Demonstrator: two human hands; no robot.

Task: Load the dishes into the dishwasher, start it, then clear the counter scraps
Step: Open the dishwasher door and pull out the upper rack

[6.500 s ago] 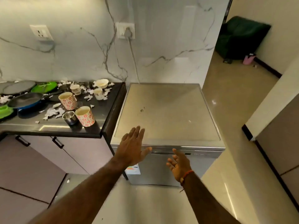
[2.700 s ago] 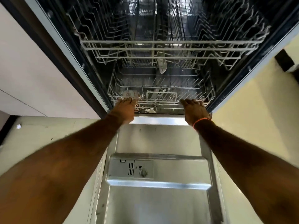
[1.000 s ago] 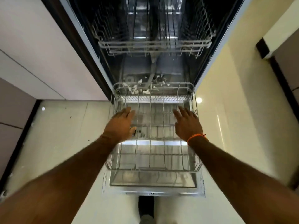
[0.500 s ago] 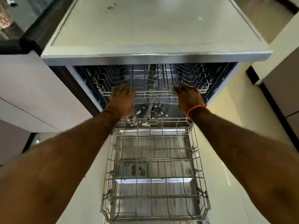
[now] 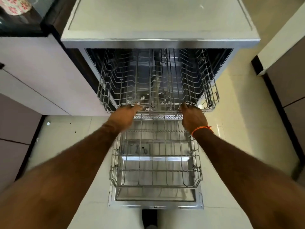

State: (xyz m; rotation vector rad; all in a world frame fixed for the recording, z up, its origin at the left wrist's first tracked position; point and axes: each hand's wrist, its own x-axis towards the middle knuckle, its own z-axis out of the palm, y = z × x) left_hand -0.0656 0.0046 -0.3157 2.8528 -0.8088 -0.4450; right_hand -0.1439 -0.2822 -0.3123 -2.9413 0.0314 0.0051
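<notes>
The fingers [image 5: 184, 106] of the right hand [image 5: 193, 118] curl over the front rail of the upper rack [image 5: 125, 83], and the left hand [image 5: 124, 115] grips the same rail further to the left, its fingers hooked on the wire. This rack stands partly out of the dishwasher [image 5: 158, 27] and holds no dishes; only a few pale scraps are visible behind its front wires, on which level I cannot tell. Below it, the lower rack [image 5: 155, 162] is fully out over the open door [image 5: 156, 201] and it is also without dishes. So I judge the task is only at its beginning: the machine is open and the racks are ready, but loading, starting and clearing the scraps all remain. Of the dishes, one patterned cup [image 5: 15, 5] shows on the dark tabletop [image 5: 21, 28] at the top left, well apart from both hands.
</notes>
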